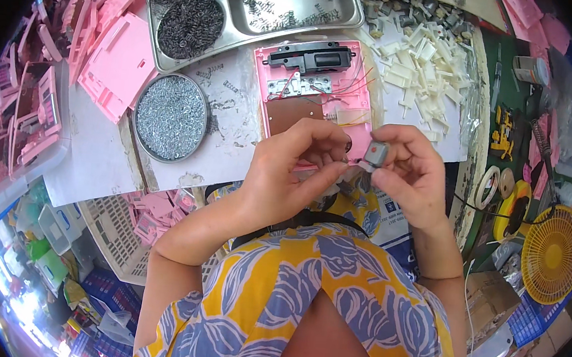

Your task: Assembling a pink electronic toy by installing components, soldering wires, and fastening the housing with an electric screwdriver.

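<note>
My right hand [414, 171] grips a small grey boxy part [375, 154], perhaps a little motor or gearbox, with a reddish spot on its face. Close beside it, the thumb and forefinger of my left hand [285, 168] are pinched together; what they hold, if anything, is too small to make out. Both hands are over the near edge of an open pink plastic housing [359, 102] lying on the table. Inside the housing are a black plastic unit [310, 58], a metal plate [299, 86], a brown panel [296, 116] and thin red wires.
A steel tray [234, 34] of dark springs stands behind the housing. Left of it is a round dish [203, 129] of small screws. White plastic parts [418, 68] lie heaped at right, pink shells [115, 68] at left. A yellow fan [553, 255] is at far right.
</note>
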Motion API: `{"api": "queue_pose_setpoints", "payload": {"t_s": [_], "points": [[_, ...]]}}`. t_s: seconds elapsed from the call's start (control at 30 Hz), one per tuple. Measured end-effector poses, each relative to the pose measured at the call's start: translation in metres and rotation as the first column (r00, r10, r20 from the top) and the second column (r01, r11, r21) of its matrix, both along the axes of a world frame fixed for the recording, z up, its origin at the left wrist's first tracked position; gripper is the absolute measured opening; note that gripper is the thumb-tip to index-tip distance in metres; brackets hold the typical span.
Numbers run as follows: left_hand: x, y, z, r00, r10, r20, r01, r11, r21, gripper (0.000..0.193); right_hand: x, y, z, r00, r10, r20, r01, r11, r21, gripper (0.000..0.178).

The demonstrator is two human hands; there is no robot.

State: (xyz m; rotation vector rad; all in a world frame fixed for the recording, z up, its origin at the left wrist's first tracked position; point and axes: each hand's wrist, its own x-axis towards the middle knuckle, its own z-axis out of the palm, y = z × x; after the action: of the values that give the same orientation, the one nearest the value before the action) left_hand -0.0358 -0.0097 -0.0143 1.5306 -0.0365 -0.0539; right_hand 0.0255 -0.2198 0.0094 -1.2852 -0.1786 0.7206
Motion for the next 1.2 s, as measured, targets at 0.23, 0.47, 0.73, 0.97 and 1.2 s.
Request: {"api": "queue_pose_setpoints", "payload": {"t_s": [0.23,0.47,0.73,0.97,1.2], "points": [[-0.001,0.004,-0.001,0.999,0.009,0.035,-0.011,0.998,0.065,0.04,0.005,0.009,-0.009,0.991,0.111,-0.068,-0.109,0.993,0.034,0.044],[-0.002,0.005,0.003,1.0,-0.022,0.0,0.022,0.999,0.036,0.038,-0.004,0.008,-0.018,0.864,0.138,0.484,0.0,0.962,-0.274,0.044],[0.001,0.007,-0.002,0.9,0.048,0.433,-0.158,0.962,0.222,0.033,0.018,0.014,-0.002,0.418,0.251,0.873,0.007,0.96,-0.279,0.041],[0.001,0.014,0.001,0.949,-0.011,0.316,-0.03,0.992,0.125,0.022,0.012,0.019,-0.004,0.435,0.149,0.888,0.046,0.981,-0.187,0.04],[0.005,0.012,0.004,0.924,-0.04,0.381,-0.093,0.941,0.324,0.018,0.011,0.018,-0.006,0.375,0.194,0.907,0.085,0.967,-0.242,0.038]]}}
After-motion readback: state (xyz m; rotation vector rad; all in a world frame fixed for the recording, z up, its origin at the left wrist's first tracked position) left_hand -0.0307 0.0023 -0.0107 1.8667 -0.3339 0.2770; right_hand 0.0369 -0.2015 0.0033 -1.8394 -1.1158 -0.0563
